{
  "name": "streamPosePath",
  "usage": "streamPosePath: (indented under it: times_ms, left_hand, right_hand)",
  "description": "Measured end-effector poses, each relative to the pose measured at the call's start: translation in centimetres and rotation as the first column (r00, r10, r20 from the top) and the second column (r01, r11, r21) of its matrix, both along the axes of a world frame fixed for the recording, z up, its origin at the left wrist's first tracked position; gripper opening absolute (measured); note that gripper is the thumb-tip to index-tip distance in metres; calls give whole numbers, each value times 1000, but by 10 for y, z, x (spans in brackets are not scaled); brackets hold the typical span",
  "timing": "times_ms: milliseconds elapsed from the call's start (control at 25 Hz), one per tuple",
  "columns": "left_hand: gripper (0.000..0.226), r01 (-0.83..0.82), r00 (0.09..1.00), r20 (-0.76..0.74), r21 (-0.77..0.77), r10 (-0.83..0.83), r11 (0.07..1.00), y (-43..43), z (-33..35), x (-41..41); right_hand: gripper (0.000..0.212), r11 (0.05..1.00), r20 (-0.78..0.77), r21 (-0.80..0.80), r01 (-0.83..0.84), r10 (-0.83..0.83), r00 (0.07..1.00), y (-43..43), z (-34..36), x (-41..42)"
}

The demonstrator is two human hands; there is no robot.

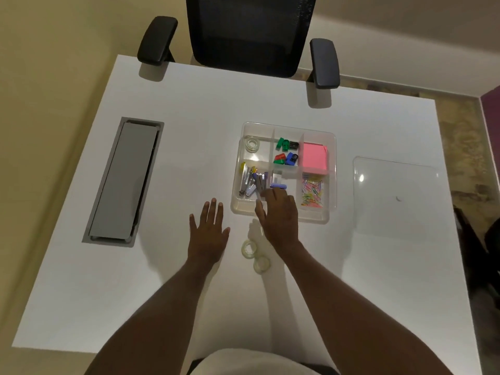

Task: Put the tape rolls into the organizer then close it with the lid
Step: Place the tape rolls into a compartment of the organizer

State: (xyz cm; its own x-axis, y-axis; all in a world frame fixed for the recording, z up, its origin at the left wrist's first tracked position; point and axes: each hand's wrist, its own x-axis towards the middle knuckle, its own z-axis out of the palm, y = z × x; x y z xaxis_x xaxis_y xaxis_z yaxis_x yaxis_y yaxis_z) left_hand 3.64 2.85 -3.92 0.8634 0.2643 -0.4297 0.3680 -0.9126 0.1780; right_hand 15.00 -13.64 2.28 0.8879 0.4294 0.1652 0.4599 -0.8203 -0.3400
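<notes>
Tape rolls (255, 256) near organizer (332, 169) edge

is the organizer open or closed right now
Open. The organizer has no cover; its clear lid lies flat on the table to its right.

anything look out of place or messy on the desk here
Nothing is spilled or damaged. Two tape rolls lie loose on the table outside the organizer, and its clear lid sits off to the side.
</notes>
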Motion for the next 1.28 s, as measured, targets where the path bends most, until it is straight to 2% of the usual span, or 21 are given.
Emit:
streamPosePath:
  times_ms: [120,240,400,560,680,800,1040,1280]
  left_hand:
    - [73,-10,1000,-27,-13,10,1000,-3,3,3]
    - [76,-20,999,-43,-29,19,999,-8,6,3]
    - [77,-24,999,-31,-34,23,999,-14,6,-2]
    - [77,6,999,-32,-29,-7,1000,-11,3,-8]
    - [77,9,1000,-25,-36,-10,999,-10,2,-8]
    - [77,-1,1000,-13,-49,0,999,-9,2,-9]
    - [79,-1,1000,4,-7,1,1000,-10,2,-9]
    - [79,3,999,37,17,-4,1000,-9,-3,-13]
  right_hand:
    - [16,999,-61,26,36,-34,998,-32,-10,-36]
    - [21,994,-178,-54,91,-100,979,-61,-22,-61]
    - [44,967,-257,-208,149,-201,945,-76,-32,-70]
    - [62,961,-333,-200,191,-250,909,-72,-35,-63]
    - [51,959,-386,-241,152,-238,891,-68,-37,-56]
    - [47,968,-359,-184,173,-230,905,-68,-37,-57]
    - [55,995,-165,-9,102,-102,981,-56,-24,-51]
    - [53,997,-60,23,71,-70,996,-11,2,29]
